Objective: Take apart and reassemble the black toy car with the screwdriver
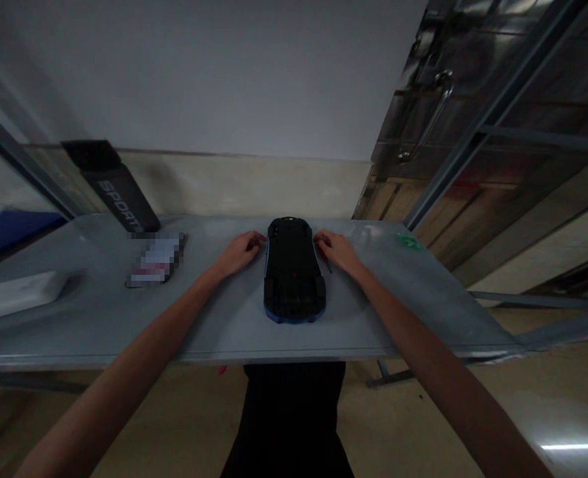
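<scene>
A toy car [294, 265] lies upside down on the grey table, its black underside up and blue body edges showing at the rim. On the car's left side, my left hand [241, 252] has its fingers curled, with the fingertips against the edge. My right hand [338, 251] is closed at the opposite side, close against the car. Under its fingers shows a thin dark shaft with a bit of red, which looks like a small screwdriver [330, 267]. Most of that tool is hidden by the hand.
A black box marked SPORT [125, 196] leans at the back left. Beside it lies a blurred-out phone-like item [155, 260]. A white object [20, 295] is at the left edge, and a small green item [410, 241] sits back right. Grey metal posts [453, 169] frame the table [214, 332].
</scene>
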`<act>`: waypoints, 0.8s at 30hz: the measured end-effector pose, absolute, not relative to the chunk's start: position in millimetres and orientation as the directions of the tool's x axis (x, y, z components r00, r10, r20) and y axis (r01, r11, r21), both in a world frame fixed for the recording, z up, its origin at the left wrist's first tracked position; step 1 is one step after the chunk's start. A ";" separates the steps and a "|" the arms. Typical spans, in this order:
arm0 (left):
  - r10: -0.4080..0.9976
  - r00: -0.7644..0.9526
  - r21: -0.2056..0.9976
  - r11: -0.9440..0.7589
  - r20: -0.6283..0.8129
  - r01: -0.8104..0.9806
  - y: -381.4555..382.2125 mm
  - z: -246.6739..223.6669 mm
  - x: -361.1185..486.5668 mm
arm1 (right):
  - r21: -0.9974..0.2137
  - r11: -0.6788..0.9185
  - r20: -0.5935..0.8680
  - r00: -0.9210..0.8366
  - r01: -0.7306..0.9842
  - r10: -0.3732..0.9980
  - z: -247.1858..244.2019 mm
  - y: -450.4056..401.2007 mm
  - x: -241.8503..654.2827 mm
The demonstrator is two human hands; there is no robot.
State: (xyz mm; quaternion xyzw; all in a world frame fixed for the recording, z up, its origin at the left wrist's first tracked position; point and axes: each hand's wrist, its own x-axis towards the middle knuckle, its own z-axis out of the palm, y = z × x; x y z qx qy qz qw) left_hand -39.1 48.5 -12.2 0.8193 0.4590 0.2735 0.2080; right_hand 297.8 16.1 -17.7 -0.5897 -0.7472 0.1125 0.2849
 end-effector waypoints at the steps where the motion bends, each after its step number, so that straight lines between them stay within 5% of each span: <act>1: 0.866 0.428 0.592 -0.492 0.258 0.639 48.7 -12.2 -39.0 | -0.505 0.280 0.294 -0.142 0.817 0.945 -17.6 16.0 297.9; 24: 0.870 0.418 0.590 -0.486 0.261 0.645 45.3 -8.6 -37.3 | -0.526 0.279 0.305 -0.129 0.803 0.944 -18.8 16.3 298.9</act>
